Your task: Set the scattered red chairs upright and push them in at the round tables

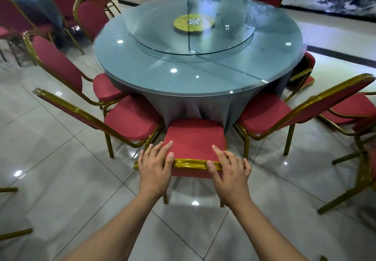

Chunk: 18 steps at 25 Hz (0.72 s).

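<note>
Both hands rested on the gold top rail of the nearest red chair [194,138], which stood upright with its seat reaching under the grey cloth of the round bench [203,81]. The left hand [155,166] lay with fingers nearly straight over the backrest, thumb on the rail; the right hand [231,172] did likewise, neither plainly curled around it. Upright chairs flanked it, one to the left [130,118] and one to the right [264,114]. At the far right edge of the bench, a chair [305,73] lay tipped over on the tiled floor [61,159].
</note>
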Each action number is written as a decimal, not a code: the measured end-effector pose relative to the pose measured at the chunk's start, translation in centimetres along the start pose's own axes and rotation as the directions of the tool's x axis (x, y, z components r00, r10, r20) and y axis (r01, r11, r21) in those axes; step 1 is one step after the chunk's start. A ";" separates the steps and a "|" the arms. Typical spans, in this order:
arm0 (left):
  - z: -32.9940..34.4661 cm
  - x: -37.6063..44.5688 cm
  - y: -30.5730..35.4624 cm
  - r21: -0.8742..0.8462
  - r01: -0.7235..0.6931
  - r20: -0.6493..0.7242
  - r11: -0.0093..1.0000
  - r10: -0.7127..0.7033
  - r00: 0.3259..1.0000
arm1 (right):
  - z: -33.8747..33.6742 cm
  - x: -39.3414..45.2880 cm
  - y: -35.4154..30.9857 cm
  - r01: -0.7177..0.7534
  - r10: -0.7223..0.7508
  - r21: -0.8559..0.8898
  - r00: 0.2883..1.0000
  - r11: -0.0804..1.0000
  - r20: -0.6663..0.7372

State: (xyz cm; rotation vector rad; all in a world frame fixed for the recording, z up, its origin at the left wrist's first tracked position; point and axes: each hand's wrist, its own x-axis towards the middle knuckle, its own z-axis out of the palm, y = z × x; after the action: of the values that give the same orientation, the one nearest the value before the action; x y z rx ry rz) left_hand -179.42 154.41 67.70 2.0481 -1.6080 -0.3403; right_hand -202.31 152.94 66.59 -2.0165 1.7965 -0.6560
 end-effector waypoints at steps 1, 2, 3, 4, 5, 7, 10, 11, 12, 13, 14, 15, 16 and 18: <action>0.1 0.2 0.1 0.000 -0.002 -0.009 1.000 0.002 1.000 | 0.0 0.3 -0.1 0.002 -0.002 0.001 1.000 1.000 -0.007; 0.2 0.4 0.1 0.001 -0.006 -0.019 1.000 0.006 1.000 | 0.1 0.5 -0.1 0.007 -0.007 -0.002 1.000 1.000 -0.011; 0.3 0.3 0.0 -0.002 -0.011 -0.031 1.000 0.011 0.999 | 0.1 0.5 0.0 0.013 -0.013 -0.004 1.000 1.000 -0.011; 0.4 0.6 0.0 -0.006 -0.012 -0.045 1.000 0.012 0.999 | 0.2 0.8 0.0 0.021 -0.021 -0.006 1.000 1.000 -0.010; 0.5 1.0 0.0 -0.006 -0.011 -0.049 1.000 0.011 0.999 | 0.1 1.3 0.1 0.021 -0.021 -0.006 1.000 1.000 -0.002; 0.8 2.4 -0.1 0.000 -0.013 -0.041 1.000 0.013 0.999 | 0.0 2.7 0.2 0.019 -0.019 -0.010 1.000 1.000 0.019; 1.0 5.4 0.0 0.008 -0.007 -0.030 1.000 0.007 1.000 | 0.1 5.8 -0.2 0.020 -0.019 -0.011 0.998 1.000 0.055; 1.1 6.4 -0.1 0.010 -0.005 -0.027 1.000 0.005 1.000 | 0.2 6.9 -0.3 0.020 -0.020 -0.012 0.998 1.000 0.065; 1.2 7.6 -0.1 0.008 -0.002 -0.025 1.000 0.002 1.000 | 0.3 8.0 -0.3 0.021 -0.020 -0.015 0.997 1.000 0.072; 1.3 8.3 -0.2 0.010 0.001 -0.023 1.000 0.000 1.000 | 0.4 8.8 -0.4 0.023 -0.022 -0.017 0.997 1.000 0.075; 1.4 9.2 -0.2 0.009 0.000 -0.021 1.000 0.000 1.000 | 0.5 9.7 -0.4 0.025 -0.023 -0.020 0.997 1.000 0.071; 1.6 10.1 0.0 0.005 0.002 -0.019 1.000 -0.002 1.000 | 0.6 10.6 -0.3 0.021 -0.020 -0.021 0.998 1.000 0.066; 1.8 10.9 0.2 -0.002 0.000 -0.023 1.000 0.000 1.000 | 0.7 11.4 -0.2 0.018 -0.017 -0.022 0.998 1.000 0.057; 2.0 12.4 0.6 -0.017 0.003 -0.023 1.000 -0.004 1.000 | 0.9 12.9 0.0 0.012 -0.011 -0.021 0.999 1.000 0.048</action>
State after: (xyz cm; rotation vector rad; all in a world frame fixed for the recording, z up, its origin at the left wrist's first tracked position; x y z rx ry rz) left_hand -177.58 142.01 67.75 2.0354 -1.5826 -0.3289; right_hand -200.73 140.14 67.18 -2.0407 1.7733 -0.5890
